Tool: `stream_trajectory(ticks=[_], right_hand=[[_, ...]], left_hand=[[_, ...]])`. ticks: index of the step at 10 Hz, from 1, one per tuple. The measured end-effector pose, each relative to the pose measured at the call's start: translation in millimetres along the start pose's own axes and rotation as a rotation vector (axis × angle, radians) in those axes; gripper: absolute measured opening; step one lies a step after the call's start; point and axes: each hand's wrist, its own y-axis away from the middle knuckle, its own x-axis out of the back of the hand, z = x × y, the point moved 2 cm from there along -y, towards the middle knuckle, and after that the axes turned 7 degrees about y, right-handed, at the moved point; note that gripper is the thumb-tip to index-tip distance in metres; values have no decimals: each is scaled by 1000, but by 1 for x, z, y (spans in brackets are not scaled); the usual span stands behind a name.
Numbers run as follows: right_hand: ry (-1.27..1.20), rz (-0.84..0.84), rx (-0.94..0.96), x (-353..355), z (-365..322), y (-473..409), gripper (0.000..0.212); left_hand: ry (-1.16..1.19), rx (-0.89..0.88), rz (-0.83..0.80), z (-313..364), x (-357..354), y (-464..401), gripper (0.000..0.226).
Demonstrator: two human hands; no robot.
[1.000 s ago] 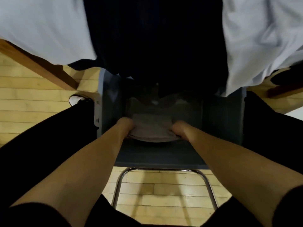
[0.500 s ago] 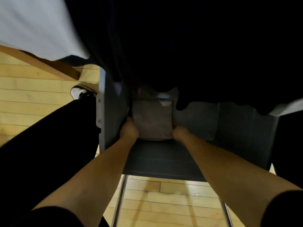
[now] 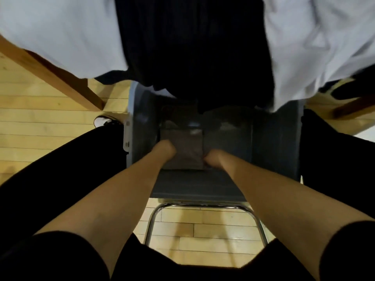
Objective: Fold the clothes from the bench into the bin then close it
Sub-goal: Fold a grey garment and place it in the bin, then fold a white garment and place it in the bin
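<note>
bin (image 3: pixel 274 142): grey plastic, open at the top, standing on the floor between the person's legs; its left wall carries a pale hinge or latch fitting on the outside edge; the near rim runs across just beyond a chrome bar

folded cloth (image 3: pixel 183 148): grey-brown, squared into a flat pad, lying inside the bin in its left half, close to the near wall; the bin's right half shows a bare dark bottom

left hand (image 3: pixel 164 149): reaches down into the bin at the left edge of the folded cloth, touching it; the fingers are turned under and out of sight, so cannot tell whether they grip the cloth or only rest against it

right hand (image 3: pixel 213 159): down in the bin at the right edge of the same cloth, touching it near the near corner; fingers hidden in the same way, hold cannot be told

white garment (image 3: pixel 60 37): draped over the bench at upper left, hanging past its edge

second white garment (image 3: pixel 316 47): draped at upper right, its lower corner hanging over the far right rim of the bin

black garment (image 3: pixel 192 47): between the two white ones, hanging down over the far side of the bin and covering that rim

bench (image 3: pixel 52 78): wooden, a slanted rail showing at left below the white garment

chrome bar (image 3: pixel 203 204): bent tube, near side of the bin, above the floor

floor (image 3: pixel 40 122): pale wood boards

shoe (image 3: pixel 102 120): white toe, left of the bin
</note>
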Motion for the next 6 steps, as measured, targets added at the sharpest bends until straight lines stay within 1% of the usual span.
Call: stream_trajectory(ticks=[1, 2, 3, 4, 5, 6], right_hand=[[-91, 102, 70, 6, 5, 40, 34], [-55, 156, 107, 14, 12, 77, 32], [-60, 205, 138, 19, 25, 118, 32], [-172, 371, 197, 27, 40, 157, 25], [-264, 552, 280, 38, 51, 192, 18], [-306, 910, 369, 67, 67, 243, 15]], left_hand=[[-44, -145, -43, 25, 8, 52, 35], [-26, -228, -3, 35, 11, 79, 30], [-75, -332, 57, 47, 17, 118, 28], [-29, -447, 209, 61, 25, 155, 20], [68, -601, 357, 70, 28, 182, 14], [157, -840, 641, 99, 45, 228, 13]])
